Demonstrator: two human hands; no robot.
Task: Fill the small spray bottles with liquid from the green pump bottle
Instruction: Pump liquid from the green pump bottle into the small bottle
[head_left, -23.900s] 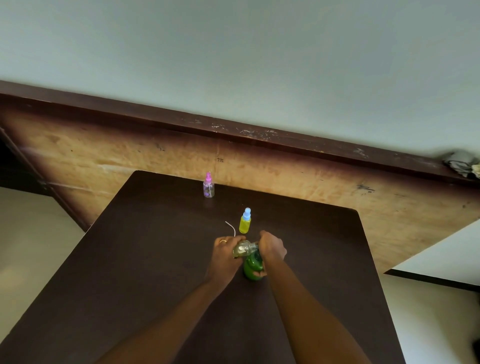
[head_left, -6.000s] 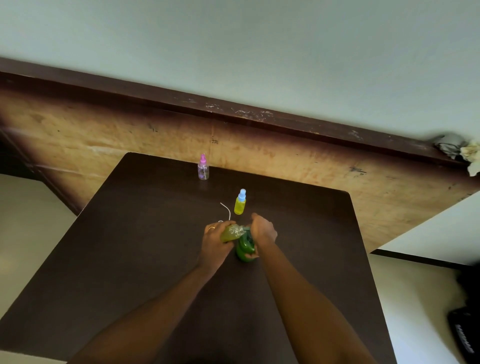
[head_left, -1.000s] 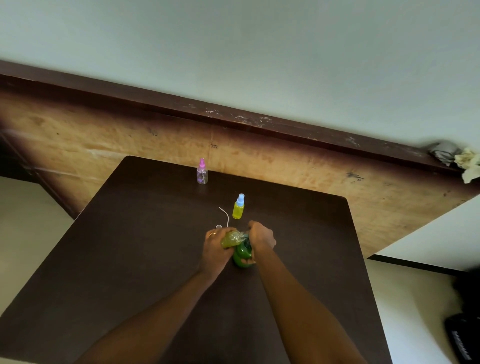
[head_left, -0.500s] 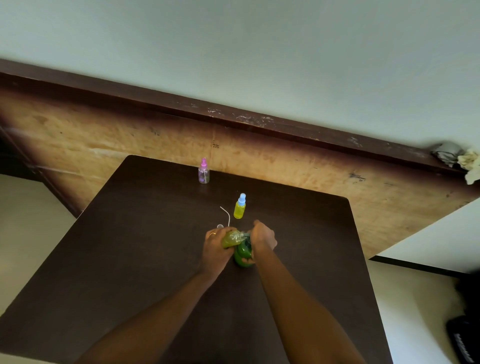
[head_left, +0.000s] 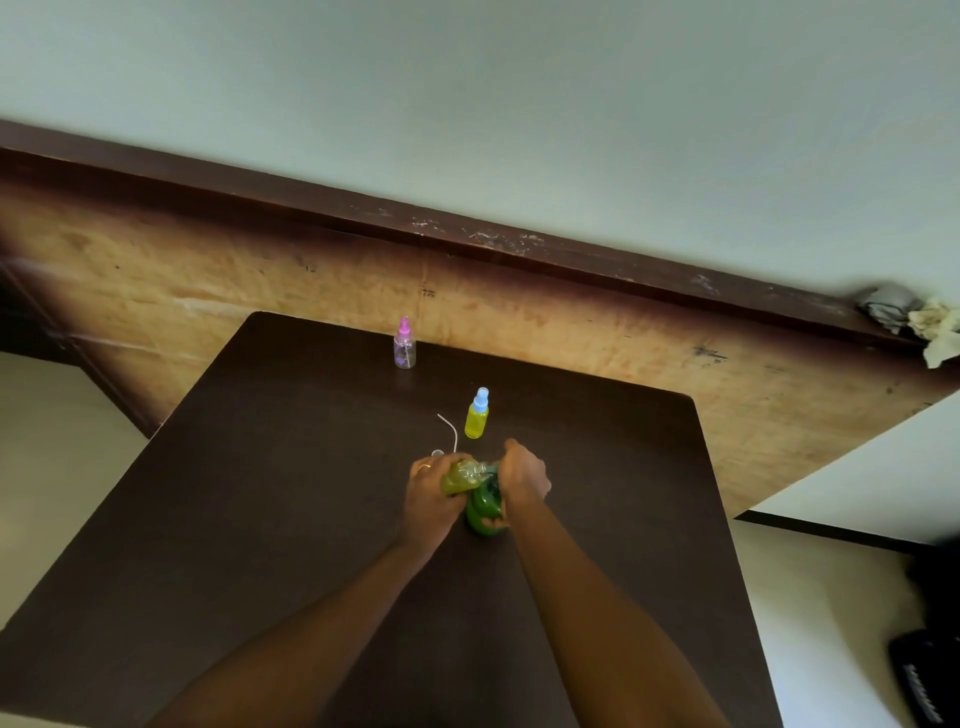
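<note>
Left hand (head_left: 434, 499) grips an uncapped spray bottle (head_left: 460, 477), part-filled, tilted to the green pump bottle (head_left: 484, 506), right hand (head_left: 524, 475) closed on its pump; blue-capped bottle (head_left: 477, 415) full; pink-capped bottle (head_left: 404, 344) apparently unfilled; 1 filled, 1 under way, 1 left on the table (head_left: 260, 493).

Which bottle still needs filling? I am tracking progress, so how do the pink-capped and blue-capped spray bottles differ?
The pink-capped bottle looks clear with no yellow-green fill; the blue-capped bottle shows yellow-green liquid through its body. The pink-capped one stands near the far edge of the table; the blue-capped one stands nearer the hands. Both are upright, capped and untouched.
</note>
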